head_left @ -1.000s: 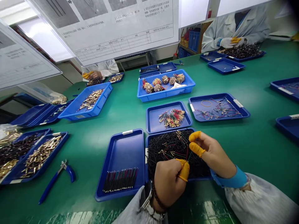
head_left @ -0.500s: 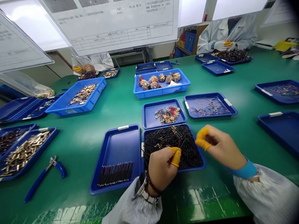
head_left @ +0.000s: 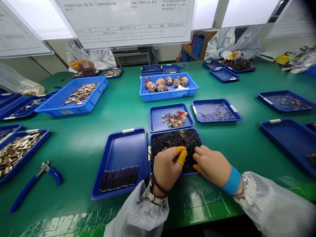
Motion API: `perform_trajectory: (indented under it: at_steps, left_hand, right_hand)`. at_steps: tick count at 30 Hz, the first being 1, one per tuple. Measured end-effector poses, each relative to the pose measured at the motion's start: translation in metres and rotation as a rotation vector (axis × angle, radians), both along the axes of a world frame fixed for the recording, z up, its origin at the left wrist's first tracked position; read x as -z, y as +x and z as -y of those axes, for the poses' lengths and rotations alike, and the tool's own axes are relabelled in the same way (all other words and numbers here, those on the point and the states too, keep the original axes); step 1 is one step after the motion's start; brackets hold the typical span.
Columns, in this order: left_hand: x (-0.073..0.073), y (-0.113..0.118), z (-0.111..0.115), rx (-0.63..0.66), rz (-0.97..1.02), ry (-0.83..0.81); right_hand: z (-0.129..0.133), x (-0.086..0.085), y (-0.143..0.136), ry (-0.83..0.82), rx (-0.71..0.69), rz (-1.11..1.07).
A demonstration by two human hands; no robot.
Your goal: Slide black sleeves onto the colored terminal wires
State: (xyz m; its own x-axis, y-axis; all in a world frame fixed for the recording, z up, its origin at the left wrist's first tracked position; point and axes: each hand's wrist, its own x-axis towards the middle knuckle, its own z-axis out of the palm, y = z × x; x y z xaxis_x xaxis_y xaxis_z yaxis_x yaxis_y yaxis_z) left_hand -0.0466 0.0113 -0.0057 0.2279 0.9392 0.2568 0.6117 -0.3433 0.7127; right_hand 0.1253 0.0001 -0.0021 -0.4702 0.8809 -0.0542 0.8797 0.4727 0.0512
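My left hand (head_left: 169, 166), wearing orange finger cots, is closed in a pinch over a tray of short black tubes (head_left: 163, 140). Thin red and green wires (head_left: 188, 143) stick out past its fingertips. At the tray's right side, my right hand (head_left: 213, 164) dips its covered fingertips among the tubes. A gap shows between its thumb and forefinger, and I see nothing held there. Left of the tubes, a blue tray (head_left: 127, 144) carries a neat row of black-sleeved wires (head_left: 119, 178) with coloured ends.
Behind the tubes stand a tray of gold-tipped wires (head_left: 175, 118) and a tray of loose wires (head_left: 217, 112). Farther back, a blue bin (head_left: 170, 96) holds wire bundles. Blue-handled cutters (head_left: 37, 184) lie at left. Two co-workers sit across the green table (head_left: 125, 93).
My right hand has moved left and down, from beside the tray to the black tubes. My left hand keeps its pinch on the wires. The whole view has shifted slightly.
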Motion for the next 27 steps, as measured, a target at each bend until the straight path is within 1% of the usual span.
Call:
perform_trajectory:
  at_steps: [5,10,13,16,18,20,23,27]
  left_hand:
    - [-0.003,0.001,0.001,0.012,-0.043,0.024]
    - [-0.002,0.002,0.001,0.021,-0.046,0.043]
    - [0.000,0.003,0.002,0.029,-0.051,0.025]
    - [0.001,0.004,0.004,0.026,-0.022,0.013]
    - [0.000,0.004,0.005,0.000,0.028,0.007]
    - [-0.002,0.004,0.006,-0.041,0.095,-0.009]
    - [-0.005,0.003,0.006,-0.072,0.202,-0.044]
    - [-0.005,0.004,0.006,-0.073,0.220,-0.069]
  right_hand:
    - [-0.002,-0.002,-0.002,-0.048,-0.041,-0.007]
    - [-0.002,0.003,0.000,-0.082,-0.034,-0.066]
    - [0.000,0.005,0.001,-0.082,-0.030,-0.125]
    - [-0.003,0.002,0.006,-0.097,-0.014,-0.248]
    - [-0.010,-0.003,0.010,-0.144,0.007,-0.400]
    - [-0.022,-0.007,0.013,-0.213,0.051,-0.625]
    - [-0.040,-0.006,0.014,-0.344,0.183,-1.085]
    - [-0.051,0.008,0.006,-0.498,0.399,-1.764]
